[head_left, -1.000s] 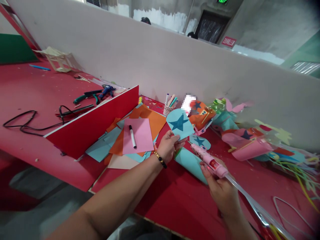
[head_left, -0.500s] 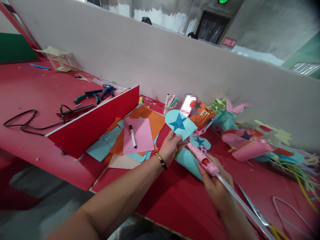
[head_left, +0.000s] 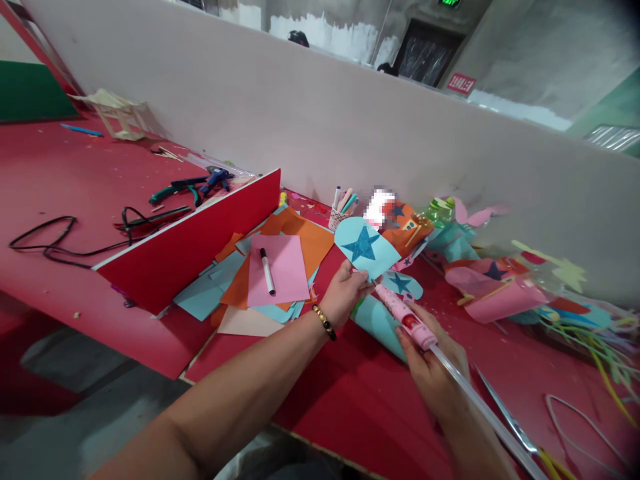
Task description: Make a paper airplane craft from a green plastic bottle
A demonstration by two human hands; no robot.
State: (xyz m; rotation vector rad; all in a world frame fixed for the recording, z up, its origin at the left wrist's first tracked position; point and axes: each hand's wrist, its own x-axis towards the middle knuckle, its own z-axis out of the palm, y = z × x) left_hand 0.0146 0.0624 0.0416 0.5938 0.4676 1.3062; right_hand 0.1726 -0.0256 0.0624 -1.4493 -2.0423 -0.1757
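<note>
My left hand (head_left: 345, 293) pinches the lower edge of a light-blue paper piece (head_left: 357, 245) with a dark blue star drawn on it. In my right hand (head_left: 435, 360) is a pink glue gun (head_left: 407, 317), with a long clear glue stick (head_left: 480, 400) running out of its rear. Its tip points at the paper's lower edge, close to my left fingers; whether it touches cannot be made out. Beneath both hands lies a light-blue paper-covered cylinder (head_left: 377, 325), partly hidden. Another blue paper piece with a star (head_left: 403, 285) lies just beyond the glue gun.
Coloured paper sheets (head_left: 280, 267) with a marker (head_left: 267, 272) on top lie left, beside an upright red board (head_left: 200, 240). Scissors (head_left: 510, 413) rest at right. Paper-decorated bottles (head_left: 500, 290) and a pen cup (head_left: 340, 217) stand near the grey partition (head_left: 310, 120).
The starred paper in my left hand has shifted and tilted slightly to the right. The glue gun stays near its lower edge, and the view has moved a little.
</note>
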